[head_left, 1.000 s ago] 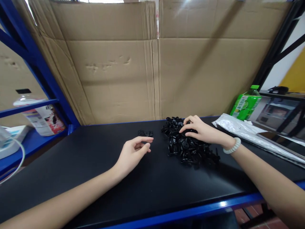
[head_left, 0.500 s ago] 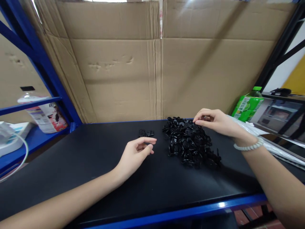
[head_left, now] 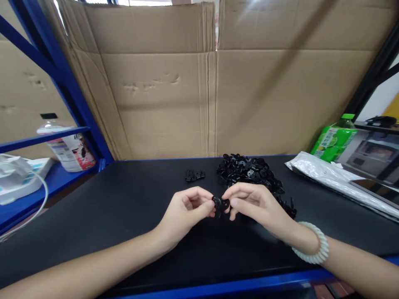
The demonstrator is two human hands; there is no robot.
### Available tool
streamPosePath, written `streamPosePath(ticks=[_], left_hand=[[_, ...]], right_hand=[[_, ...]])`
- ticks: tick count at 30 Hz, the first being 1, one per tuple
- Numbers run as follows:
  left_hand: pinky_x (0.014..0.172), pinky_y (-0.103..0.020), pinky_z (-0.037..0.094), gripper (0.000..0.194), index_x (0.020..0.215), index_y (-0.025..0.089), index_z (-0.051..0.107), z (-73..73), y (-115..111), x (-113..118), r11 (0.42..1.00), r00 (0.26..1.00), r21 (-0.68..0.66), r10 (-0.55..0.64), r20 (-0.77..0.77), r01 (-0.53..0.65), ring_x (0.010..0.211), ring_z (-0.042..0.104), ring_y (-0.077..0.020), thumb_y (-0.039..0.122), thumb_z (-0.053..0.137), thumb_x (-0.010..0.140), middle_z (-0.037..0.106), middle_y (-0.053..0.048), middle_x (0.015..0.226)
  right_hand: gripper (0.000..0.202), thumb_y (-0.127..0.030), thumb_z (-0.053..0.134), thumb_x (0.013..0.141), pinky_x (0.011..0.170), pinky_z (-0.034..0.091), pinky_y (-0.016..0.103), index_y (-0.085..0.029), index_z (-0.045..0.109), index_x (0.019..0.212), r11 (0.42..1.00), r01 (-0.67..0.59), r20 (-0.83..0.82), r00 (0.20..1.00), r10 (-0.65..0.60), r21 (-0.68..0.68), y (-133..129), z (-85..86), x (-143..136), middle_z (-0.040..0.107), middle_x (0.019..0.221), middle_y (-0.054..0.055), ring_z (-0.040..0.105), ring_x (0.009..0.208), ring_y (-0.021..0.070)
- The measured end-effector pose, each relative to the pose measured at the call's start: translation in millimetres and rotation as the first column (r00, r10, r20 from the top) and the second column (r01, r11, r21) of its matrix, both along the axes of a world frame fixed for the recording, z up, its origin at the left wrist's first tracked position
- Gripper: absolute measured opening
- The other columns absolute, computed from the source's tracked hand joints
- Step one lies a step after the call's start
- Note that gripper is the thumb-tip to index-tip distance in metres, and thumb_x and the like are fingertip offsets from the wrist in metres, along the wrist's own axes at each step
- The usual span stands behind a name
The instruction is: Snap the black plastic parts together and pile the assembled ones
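Between my two hands is a small black plastic part [head_left: 220, 203] with rounded ends; its exact kind is too small to make out. My left hand [head_left: 188, 209] pinches its left end between thumb and fingers. On its right end, the thumb and fingertips of my right hand [head_left: 257, 207] are closed. Behind my right hand lies a heap of similar black plastic parts [head_left: 249, 168], partly covered by that hand. A small separate group of black parts [head_left: 195, 175] rests on the black tabletop [head_left: 149, 187], beyond my left hand.
Cardboard sheets [head_left: 162, 95] stand along the back edge. At the right lie a silvery plastic package [head_left: 324, 178] and a green bottle [head_left: 335, 139]. A blue shelf frame [head_left: 67, 91] on the left holds a labelled bottle [head_left: 70, 149] and a white power strip [head_left: 18, 178].
My right hand has come from the heap toward me and leftward, bringing a black part. My left hand, open before, has moved slightly right and closed on that part's other end.
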State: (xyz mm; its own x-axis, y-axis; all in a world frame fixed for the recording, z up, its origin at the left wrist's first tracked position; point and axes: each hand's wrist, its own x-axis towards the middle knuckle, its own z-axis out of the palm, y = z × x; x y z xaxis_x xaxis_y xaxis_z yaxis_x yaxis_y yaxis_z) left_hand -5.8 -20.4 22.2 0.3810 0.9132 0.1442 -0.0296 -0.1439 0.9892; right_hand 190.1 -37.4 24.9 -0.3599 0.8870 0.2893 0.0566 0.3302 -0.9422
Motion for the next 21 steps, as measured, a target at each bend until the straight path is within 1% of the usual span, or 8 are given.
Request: streamPosePath(ticks=[3,5,7,11,15,17,21], left_hand=[[0.060,-0.022,0.049,0.011,0.070,0.014,0.063,-1.5,-4.7,1.8,0.999,0.997,0.018,-0.048,-0.063,0.049,0.057,0.059,-0.0106,0.022,0.069,0.076,0.063,0.001,0.060],[0.058,-0.021,0.047,0.013,0.069,0.015,0.060,-3.4,-8.1,3.1,0.998,0.994,0.038,-0.043,-0.097,0.047,0.056,0.057,-0.0096,0.022,0.067,0.077,0.059,0.003,0.059],[0.058,-0.020,0.047,0.013,0.072,0.015,0.058,-4.6,-10.4,4.0,0.999,0.995,0.039,-0.031,-0.092,0.035,0.057,0.056,-0.0092,0.023,0.067,0.079,0.057,0.004,0.062],[0.064,-0.022,0.050,0.013,0.083,0.015,0.061,-4.1,-10.1,4.5,0.999,0.996,-0.007,-0.048,-0.073,0.047,0.064,0.061,-0.0109,0.027,0.066,0.081,0.062,0.002,0.070],[0.067,-0.021,0.051,0.015,0.080,0.013,0.066,-3.6,-8.2,4.0,1.000,0.994,-0.004,-0.022,-0.111,0.022,0.066,0.063,-0.0119,0.028,0.067,0.080,0.066,-0.001,0.069],[0.065,-0.021,0.051,0.014,0.079,0.013,0.067,-3.8,-8.3,4.0,1.000,0.994,0.006,0.002,-0.111,-0.002,0.065,0.063,-0.0119,0.027,0.069,0.079,0.067,-0.001,0.069],[0.063,-0.021,0.051,0.013,0.078,0.013,0.067,-2.8,-11.4,5.5,1.000,0.990,0.011,0.024,-0.138,-0.022,0.062,0.063,-0.0122,0.026,0.068,0.079,0.067,0.000,0.065]], right_hand=[[0.021,-0.034,0.066,0.081,0.059,0.054,0.026,-0.016,0.061,0.091,0.999,0.024,0.023,0.999,-0.023,-0.030,-3.0,-3.2,-2.5,0.066,0.081,0.003,0.064,0.063,0.0129],[0.019,-0.032,0.066,0.082,0.058,0.054,0.025,-0.018,0.058,0.091,0.998,0.044,0.029,0.999,-0.043,-0.036,-5.8,-4.7,-5.2,0.065,0.080,0.001,0.062,0.061,0.0114],[0.016,-0.031,0.063,0.085,0.059,0.054,0.024,-0.019,0.055,0.091,0.998,0.047,0.026,0.999,-0.046,-0.030,-8.0,-5.4,-7.0,0.064,0.078,0.000,0.060,0.060,0.0104],[0.015,-0.029,0.062,0.085,0.060,0.054,0.024,-0.020,0.050,0.090,0.999,0.038,0.030,0.999,-0.038,-0.017,-8.9,-4.6,-6.6,0.063,0.076,-0.001,0.060,0.063,0.0110],[0.015,-0.029,0.060,0.087,0.061,0.052,0.024,-0.021,0.047,0.089,0.999,0.038,0.051,0.998,-0.036,-0.027,-7.4,-2.8,-5.6,0.062,0.073,-0.002,0.059,0.062,0.0107],[0.013,-0.027,0.057,0.089,0.061,0.051,0.024,-0.021,0.046,0.089,0.999,0.041,0.069,0.997,-0.040,-0.004,-6.8,-3.2,-5.5,0.060,0.072,-0.003,0.058,0.062,0.0106],[0.010,-0.025,0.052,0.092,0.060,0.047,0.024,-0.021,0.045,0.085,0.995,0.038,0.100,0.994,-0.047,0.092,-7.2,-9.1,-5.8,0.057,0.070,-0.003,0.055,0.062,0.0109]])
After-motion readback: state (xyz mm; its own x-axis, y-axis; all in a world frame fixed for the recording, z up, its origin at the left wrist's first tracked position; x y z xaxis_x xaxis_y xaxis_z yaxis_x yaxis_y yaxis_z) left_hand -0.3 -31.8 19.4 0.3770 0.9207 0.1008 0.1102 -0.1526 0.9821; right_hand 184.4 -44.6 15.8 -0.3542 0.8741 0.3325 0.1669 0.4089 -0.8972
